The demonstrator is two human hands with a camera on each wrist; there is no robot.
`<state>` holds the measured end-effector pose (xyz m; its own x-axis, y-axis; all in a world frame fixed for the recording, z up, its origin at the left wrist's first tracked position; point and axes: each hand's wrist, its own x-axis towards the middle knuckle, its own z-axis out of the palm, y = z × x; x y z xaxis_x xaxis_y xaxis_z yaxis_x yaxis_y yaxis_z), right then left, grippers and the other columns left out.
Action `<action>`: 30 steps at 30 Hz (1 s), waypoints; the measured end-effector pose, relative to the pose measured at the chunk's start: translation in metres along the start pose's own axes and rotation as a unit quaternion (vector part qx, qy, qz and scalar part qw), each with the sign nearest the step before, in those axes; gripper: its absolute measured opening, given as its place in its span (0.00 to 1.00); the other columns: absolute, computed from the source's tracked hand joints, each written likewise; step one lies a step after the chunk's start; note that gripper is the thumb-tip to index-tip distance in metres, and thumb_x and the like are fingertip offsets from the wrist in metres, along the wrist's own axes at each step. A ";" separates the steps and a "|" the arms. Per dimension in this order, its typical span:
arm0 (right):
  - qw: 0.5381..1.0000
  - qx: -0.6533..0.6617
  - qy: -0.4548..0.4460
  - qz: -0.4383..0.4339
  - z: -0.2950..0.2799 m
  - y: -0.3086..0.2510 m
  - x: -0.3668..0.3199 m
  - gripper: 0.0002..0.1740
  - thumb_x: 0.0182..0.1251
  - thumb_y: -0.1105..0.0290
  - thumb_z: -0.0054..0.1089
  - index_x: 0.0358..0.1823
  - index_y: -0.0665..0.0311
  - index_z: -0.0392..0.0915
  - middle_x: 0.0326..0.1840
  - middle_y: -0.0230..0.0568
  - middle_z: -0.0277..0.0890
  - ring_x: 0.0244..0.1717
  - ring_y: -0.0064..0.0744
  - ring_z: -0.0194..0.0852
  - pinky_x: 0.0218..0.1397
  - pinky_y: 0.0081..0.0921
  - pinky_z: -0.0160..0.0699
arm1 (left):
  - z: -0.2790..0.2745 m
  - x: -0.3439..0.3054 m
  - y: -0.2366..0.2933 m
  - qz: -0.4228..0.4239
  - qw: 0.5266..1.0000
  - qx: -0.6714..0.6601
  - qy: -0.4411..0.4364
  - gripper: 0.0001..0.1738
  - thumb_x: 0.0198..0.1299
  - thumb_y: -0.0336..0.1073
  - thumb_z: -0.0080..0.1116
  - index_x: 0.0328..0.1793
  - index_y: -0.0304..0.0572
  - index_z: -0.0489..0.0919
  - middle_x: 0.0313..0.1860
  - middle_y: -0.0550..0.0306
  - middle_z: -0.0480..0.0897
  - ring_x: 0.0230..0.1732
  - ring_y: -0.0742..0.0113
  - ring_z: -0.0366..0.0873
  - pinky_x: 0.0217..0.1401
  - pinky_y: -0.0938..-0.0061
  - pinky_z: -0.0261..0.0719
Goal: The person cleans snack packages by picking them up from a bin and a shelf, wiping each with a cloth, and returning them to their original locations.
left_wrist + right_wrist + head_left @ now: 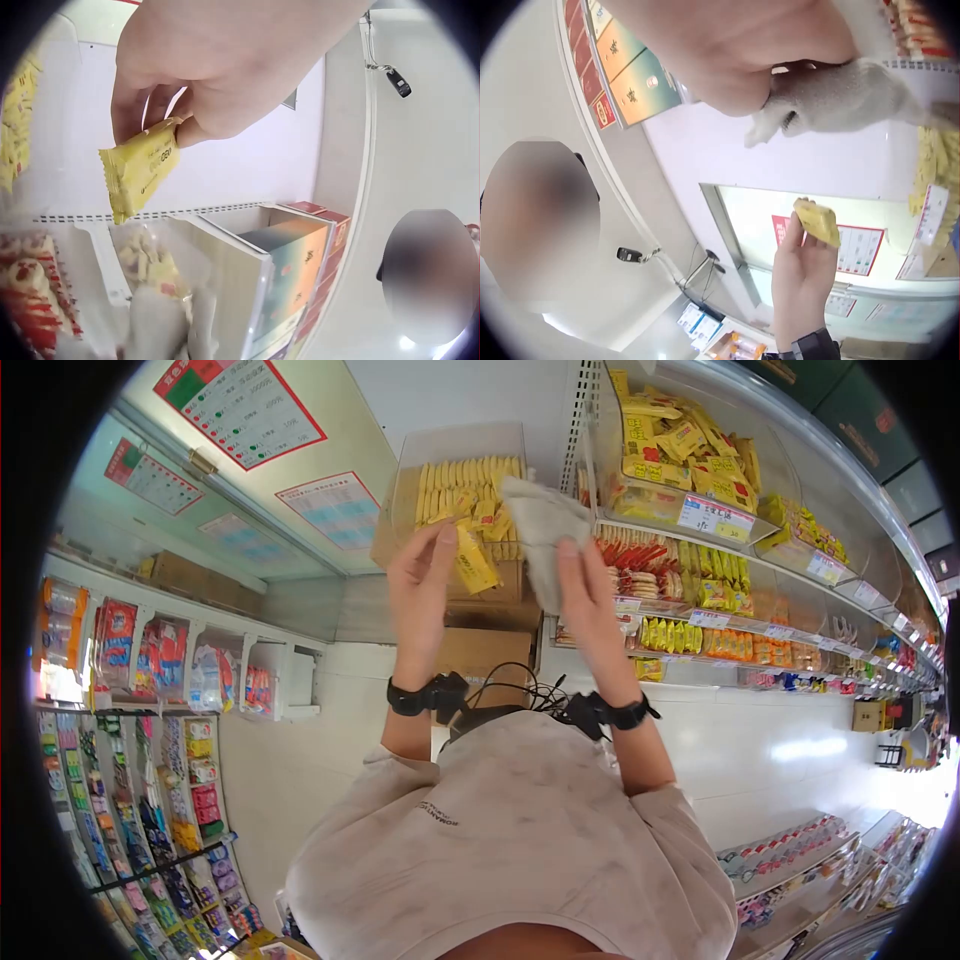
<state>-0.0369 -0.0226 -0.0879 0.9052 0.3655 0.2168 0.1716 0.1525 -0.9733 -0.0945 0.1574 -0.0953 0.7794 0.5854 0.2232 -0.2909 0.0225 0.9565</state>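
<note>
My left hand (420,585) pinches a yellow snack packet (475,560) by one end, in front of a clear bin (408,480) filled with rows of yellow packets. In the left wrist view the packet (142,169) hangs from the fingertips of the left hand (202,67). Beside it, my right hand (590,600) grips a crumpled grey cloth (545,535), its thumb laid over the fabric. The right wrist view has the cloth (832,97) bunched in the right hand (742,45), apart from the packet (819,223).
Shelves with bins of packaged snacks (690,450) run along the right. A cardboard box (485,655) stands below the clear bin. To the left are a glass panel (220,510), a white rack of bagged goods (165,650) and hanging small items (150,800). Black cables (520,685) lie near my waist.
</note>
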 end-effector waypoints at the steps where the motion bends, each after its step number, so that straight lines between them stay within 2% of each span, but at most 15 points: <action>1: 0.999 0.013 0.000 0.033 0.017 -0.008 -0.002 0.27 0.83 0.57 0.50 0.70 0.73 0.69 0.62 0.45 0.77 0.62 0.28 0.70 0.69 0.24 0.66 | 0.007 -0.009 0.000 0.017 1.000 -0.002 0.017 0.15 0.72 0.35 0.62 0.57 0.30 0.83 0.47 0.60 0.85 0.49 0.75 0.79 0.56 0.78 0.75; 5: 0.991 0.113 -0.068 -0.027 0.071 -0.007 -0.007 0.27 0.83 0.58 0.50 0.70 0.72 0.67 0.61 0.45 0.76 0.61 0.27 0.70 0.66 0.25 0.68 | 0.016 -0.027 -0.008 0.138 0.986 0.031 0.091 0.11 0.70 0.26 0.60 0.56 0.30 0.82 0.47 0.60 0.85 0.52 0.75 0.78 0.58 0.78 0.73; 6: 0.994 0.055 -0.018 -0.092 0.078 0.012 -0.008 0.25 0.81 0.61 0.54 0.69 0.71 0.67 0.58 0.44 0.77 0.59 0.28 0.71 0.64 0.26 0.70 | 0.012 -0.030 -0.006 0.147 0.985 0.032 0.086 0.11 0.70 0.24 0.58 0.55 0.29 0.82 0.46 0.61 0.85 0.49 0.75 0.78 0.56 0.81 0.73; 9: 0.994 0.092 -0.057 -0.023 0.084 0.011 -0.017 0.24 0.78 0.64 0.58 0.67 0.71 0.67 0.57 0.43 0.76 0.56 0.29 0.72 0.63 0.26 0.71 | -0.001 -0.036 0.002 0.069 0.988 -0.079 0.112 0.11 0.70 0.24 0.57 0.56 0.30 0.82 0.43 0.62 0.84 0.45 0.76 0.78 0.51 0.82 0.74; 10: 0.992 0.014 -0.115 -0.050 0.081 0.021 -0.013 0.22 0.76 0.67 0.59 0.66 0.70 0.69 0.54 0.46 0.79 0.53 0.29 0.76 0.57 0.26 0.75 | -0.001 -0.038 0.016 0.066 0.983 -0.121 0.120 0.11 0.72 0.27 0.57 0.57 0.31 0.83 0.40 0.63 0.82 0.41 0.78 0.77 0.45 0.82 0.75; 13: 0.976 -0.081 -0.198 -0.039 0.086 0.021 -0.022 0.21 0.75 0.68 0.61 0.64 0.68 0.71 0.49 0.49 0.83 0.48 0.29 0.81 0.51 0.27 0.78 | -0.022 -0.042 0.015 0.005 0.981 -0.124 0.149 0.14 0.72 0.33 0.58 0.59 0.33 0.82 0.48 0.60 0.85 0.50 0.75 0.81 0.54 0.78 0.77; 14: 0.977 -0.092 -0.176 -0.074 0.092 0.019 -0.023 0.19 0.74 0.68 0.62 0.61 0.68 0.75 0.40 0.49 0.85 0.39 0.28 0.83 0.45 0.28 0.79 | -0.029 -0.043 0.016 0.000 0.978 -0.145 0.152 0.14 0.72 0.33 0.59 0.59 0.33 0.82 0.48 0.60 0.85 0.50 0.75 0.81 0.54 0.78 0.78; 16: 0.966 -0.130 -0.212 -0.068 0.093 0.012 -0.021 0.18 0.74 0.67 0.62 0.59 0.68 0.77 0.37 0.47 0.85 0.36 0.26 0.83 0.42 0.27 0.79 | -0.040 -0.047 0.016 -0.011 0.971 -0.187 0.149 0.15 0.71 0.33 0.60 0.60 0.32 0.81 0.48 0.59 0.85 0.50 0.74 0.81 0.54 0.78 0.78; 18: 0.964 -0.134 -0.208 -0.094 0.096 0.015 -0.021 0.15 0.75 0.66 0.61 0.55 0.69 0.80 0.28 0.41 0.82 0.29 0.20 0.77 0.35 0.24 0.76 | -0.052 -0.048 0.012 -0.004 0.970 -0.205 0.133 0.16 0.70 0.33 0.62 0.60 0.34 0.82 0.47 0.57 0.86 0.45 0.76 0.82 0.45 0.81 0.77; 19: 0.963 -0.143 -0.216 -0.069 0.096 0.013 -0.021 0.15 0.76 0.66 0.60 0.54 0.69 0.80 0.28 0.40 0.81 0.28 0.18 0.75 0.34 0.23 0.75 | -0.058 -0.048 0.011 0.000 0.969 -0.215 0.124 0.16 0.70 0.34 0.63 0.60 0.35 0.83 0.46 0.56 0.87 0.43 0.77 0.83 0.40 0.83 0.77; 22: 0.967 -0.132 -0.218 -0.007 0.096 0.007 -0.020 0.15 0.78 0.65 0.58 0.54 0.70 0.79 0.28 0.37 0.79 0.29 0.15 0.69 0.32 0.21 0.71 | -0.072 -0.045 0.011 0.011 0.973 -0.212 0.086 0.19 0.67 0.32 0.64 0.62 0.33 0.81 0.48 0.54 0.87 0.46 0.73 0.84 0.44 0.81 0.80; 24: 0.978 -0.077 -0.191 0.014 0.098 0.013 -0.020 0.15 0.80 0.64 0.55 0.55 0.70 0.79 0.29 0.34 0.78 0.31 0.14 0.65 0.32 0.19 0.69 | -0.077 -0.048 0.023 -0.044 0.976 -0.196 0.085 0.19 0.67 0.29 0.63 0.63 0.31 0.81 0.50 0.53 0.87 0.49 0.72 0.84 0.50 0.80 0.81; 25: 0.978 -0.076 -0.195 0.007 0.099 0.015 -0.021 0.15 0.80 0.64 0.55 0.55 0.70 0.79 0.32 0.33 0.78 0.32 0.14 0.66 0.33 0.19 0.69 | -0.079 -0.051 0.028 -0.072 0.976 -0.188 0.083 0.19 0.67 0.28 0.62 0.64 0.30 0.80 0.50 0.52 0.87 0.50 0.71 0.84 0.52 0.79 0.81; 27: 0.977 -0.071 -0.202 -0.008 0.104 0.018 -0.023 0.16 0.81 0.63 0.53 0.57 0.69 0.78 0.37 0.32 0.80 0.35 0.14 0.67 0.36 0.18 0.70 | -0.081 -0.057 0.025 -0.016 0.979 -0.180 0.088 0.20 0.68 0.28 0.62 0.65 0.30 0.79 0.51 0.53 0.87 0.52 0.71 0.84 0.56 0.78 0.80; 30: 0.961 -0.144 -0.203 -0.119 0.108 0.018 -0.025 0.17 0.83 0.62 0.51 0.59 0.68 0.77 0.41 0.29 0.80 0.38 0.14 0.67 0.40 0.18 0.71 | -0.082 -0.060 0.021 0.041 0.979 -0.164 0.111 0.19 0.69 0.27 0.62 0.65 0.28 0.79 0.54 0.52 0.85 0.54 0.71 0.83 0.57 0.79 0.80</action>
<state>-0.0985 0.0705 -0.1024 0.6104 0.6890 0.3909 0.5092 0.0367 -0.8599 -0.1923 0.1892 -0.1042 0.6167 0.7568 0.2165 -0.5390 0.2055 0.8169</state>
